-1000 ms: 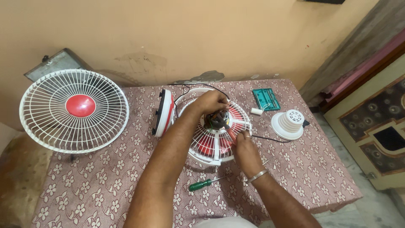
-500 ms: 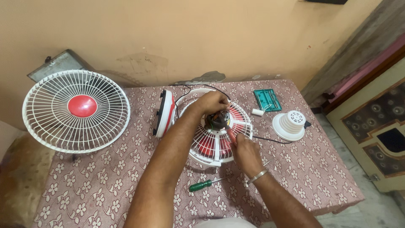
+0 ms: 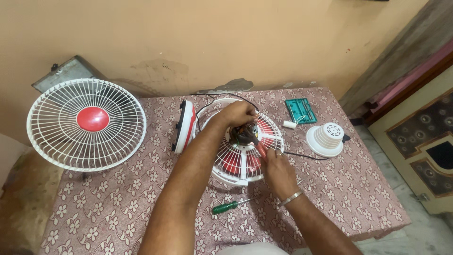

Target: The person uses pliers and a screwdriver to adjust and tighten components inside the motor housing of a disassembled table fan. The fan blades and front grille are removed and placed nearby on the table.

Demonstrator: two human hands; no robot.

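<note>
White plastic ribs form the round fan guard (image 3: 243,160) lying flat near the middle of the tabletop (image 3: 358,189), with red blades showing through it and a dark motor (image 3: 243,133) at its hub. Your left hand (image 3: 236,114) reaches in from the near left and rests over the motor's far side, its grip curled down on the hub; whether it pinches anything there, you cannot tell. Your right hand (image 3: 278,170) sits at the guard's near right rim, its grip pressed around a red-handled tool (image 3: 258,148). The tool's long axis slants up and left, its tip meeting the motor just beside your left fingers. Both hands are about equally close to the hub. A green-handled screwdriver (image 3: 230,206) lies on the flowered cloth nearer to you. 1 whole white fan grille (image 3: 86,124) stands far left.
</note>
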